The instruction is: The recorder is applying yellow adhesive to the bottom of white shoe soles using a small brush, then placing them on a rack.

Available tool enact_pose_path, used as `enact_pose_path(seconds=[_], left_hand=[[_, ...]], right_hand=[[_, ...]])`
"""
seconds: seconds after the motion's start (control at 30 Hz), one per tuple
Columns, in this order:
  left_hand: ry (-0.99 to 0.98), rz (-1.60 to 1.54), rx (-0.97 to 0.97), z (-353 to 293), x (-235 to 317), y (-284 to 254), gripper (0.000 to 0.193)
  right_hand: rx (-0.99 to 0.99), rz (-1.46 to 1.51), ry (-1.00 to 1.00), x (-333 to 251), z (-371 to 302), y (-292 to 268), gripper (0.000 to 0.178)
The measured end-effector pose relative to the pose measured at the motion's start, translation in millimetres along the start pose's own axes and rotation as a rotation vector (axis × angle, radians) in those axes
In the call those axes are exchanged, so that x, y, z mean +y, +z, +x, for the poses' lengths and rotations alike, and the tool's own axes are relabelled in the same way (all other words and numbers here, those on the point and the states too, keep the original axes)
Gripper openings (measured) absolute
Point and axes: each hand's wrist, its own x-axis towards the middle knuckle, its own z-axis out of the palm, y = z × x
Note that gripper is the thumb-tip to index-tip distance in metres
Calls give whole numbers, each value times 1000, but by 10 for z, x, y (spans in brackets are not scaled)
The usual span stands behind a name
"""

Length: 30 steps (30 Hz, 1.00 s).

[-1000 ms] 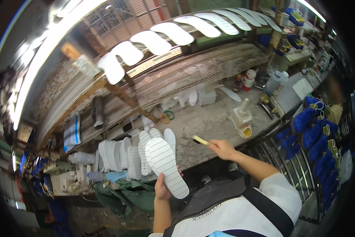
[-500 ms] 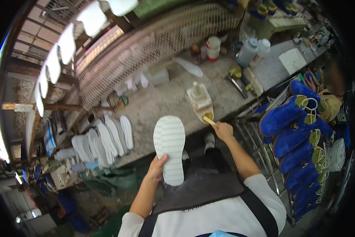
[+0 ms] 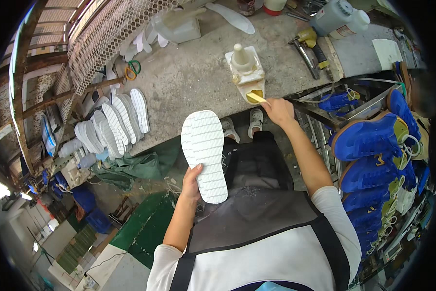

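Note:
My left hand point(image 3: 193, 183) grips a white ribbed shoe sole point(image 3: 203, 140) by its edge, thumb on the face, near the heel end. The sole is held in front of the dark apron, close to the bench's front edge. My right hand point(image 3: 280, 110) is closed round a pale flat-handled brush point(image 3: 259, 97). Its tip rests in the amber-coated cup of a whitish glue dispenser point(image 3: 243, 63), which has a cone-shaped top and stands at the bench edge. The bristles are hidden in the cup.
More white soles point(image 3: 116, 121) stand in a row at the left of the workbench point(image 3: 189, 72). Green-and-orange scissors point(image 3: 132, 70) lie behind them. A heat-gun-like tool point(image 3: 311, 48) and plastic bottles point(image 3: 332, 18) are at the right. Blue shoes point(image 3: 368, 138) hang on a rack beside my right arm.
The view has tilted downward, so the bench and its things appear higher and my shoes show more. Both hands keep their holds; the brush is still at the cup.

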Motion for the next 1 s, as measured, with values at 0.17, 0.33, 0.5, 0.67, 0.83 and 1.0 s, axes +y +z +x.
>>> enact_pose_path(seconds=[0.17, 0.33, 0.5, 0.67, 0.83, 1.0], left_hand=[[-42, 91, 78, 40, 162, -78, 50], [-56, 140, -73, 127, 439, -100, 51], [40, -21, -195, 149, 981, 12, 46], [71, -238, -145, 26, 1369, -387, 40], [174, -444, -353, -110, 1563, -571, 43], [175, -304, -391, -295, 1437, -824, 52]], right_hand=[[-601, 790, 113, 365, -13, 287, 33], [-427, 790, -639, -740, -229, -690, 26], [-384, 391, -647, -1639, -412, -1001, 31], [-297, 458, -878, -2314, -973, -864, 22], [-475, 682, -1019, -2435, -1260, -372, 19], [-16, 682, -532, -2400, -271, -800, 27]])
